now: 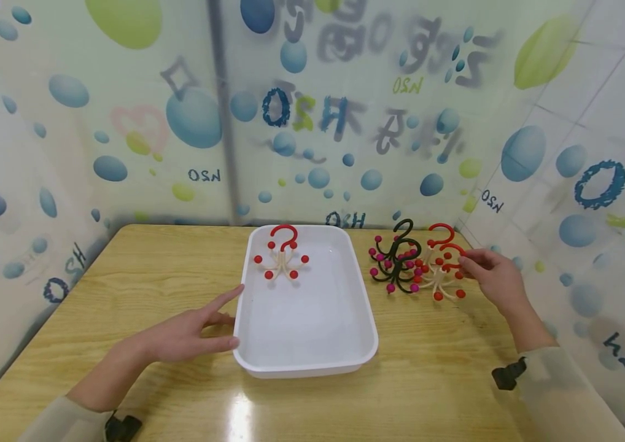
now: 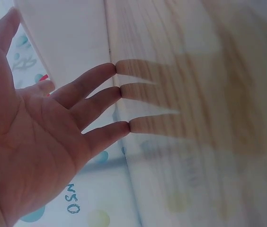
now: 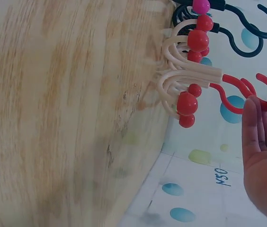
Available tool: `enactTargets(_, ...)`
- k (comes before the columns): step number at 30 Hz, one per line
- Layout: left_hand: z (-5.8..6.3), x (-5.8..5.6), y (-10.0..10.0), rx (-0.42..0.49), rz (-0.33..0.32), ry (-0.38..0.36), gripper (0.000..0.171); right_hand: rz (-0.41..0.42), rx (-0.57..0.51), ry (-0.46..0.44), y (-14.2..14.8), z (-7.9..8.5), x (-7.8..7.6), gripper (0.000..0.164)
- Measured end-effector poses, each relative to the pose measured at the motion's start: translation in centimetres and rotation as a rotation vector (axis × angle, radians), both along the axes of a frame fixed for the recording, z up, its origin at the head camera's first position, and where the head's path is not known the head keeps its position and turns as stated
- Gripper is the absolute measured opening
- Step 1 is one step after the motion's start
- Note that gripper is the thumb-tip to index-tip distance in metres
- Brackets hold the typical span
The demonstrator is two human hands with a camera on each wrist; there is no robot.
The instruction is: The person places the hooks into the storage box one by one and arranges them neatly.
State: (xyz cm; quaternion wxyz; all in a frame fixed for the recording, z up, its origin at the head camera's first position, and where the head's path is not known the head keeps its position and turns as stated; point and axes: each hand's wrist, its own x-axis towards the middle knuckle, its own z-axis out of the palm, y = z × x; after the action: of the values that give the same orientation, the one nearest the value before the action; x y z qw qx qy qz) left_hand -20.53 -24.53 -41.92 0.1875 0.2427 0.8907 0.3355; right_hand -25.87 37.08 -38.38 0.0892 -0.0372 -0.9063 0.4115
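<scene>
My left hand (image 1: 185, 331) reaches to the left side of a white tray (image 1: 301, 325), thumb and index fingertip at its edge. The left wrist view shows that palm (image 2: 39, 137) with its fingers spread and straight, holding nothing. At the right, my right hand (image 1: 495, 276) pinches the red hook of a multi-prong hanger (image 1: 438, 279) with beige prongs and red ball tips. In the right wrist view the fingers (image 3: 252, 123) meet at the red hook (image 3: 230, 108), and the prongs stand at the table surface. A matching hanger (image 1: 282, 261) lies in the tray's far left part.
Black hangers (image 1: 398, 261) with pink balls cluster left of the held one, overlapping other red-hooked hangers (image 1: 441, 228). The wooden table (image 1: 147, 276) meets a patterned curtain (image 1: 180, 178) behind and a similarly patterned wall (image 1: 594, 202) close on the right.
</scene>
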Motion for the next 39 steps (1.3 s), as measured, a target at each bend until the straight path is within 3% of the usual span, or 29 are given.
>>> enactTargets(13,0.0,0.1,0.1,0.006,0.006,-0.010,0.098,-0.075,0.042,0.078,0.0,1.2,1.1,0.056)
enactTargets(20,0.1,0.1,0.1,0.003,0.008,-0.010,0.098,-0.061,0.037,0.115,-0.3,2.3,2.2,0.052)
enactTargets(29,0.0,0.0,0.1,0.000,0.011,-0.010,0.099,0.033,0.019,0.178,-2.2,3.5,4.1,0.034)
enactTargets(39,0.1,0.1,0.1,-0.015,0.015,-0.001,0.098,0.247,-0.046,0.313,-6.2,4.5,4.8,0.019)
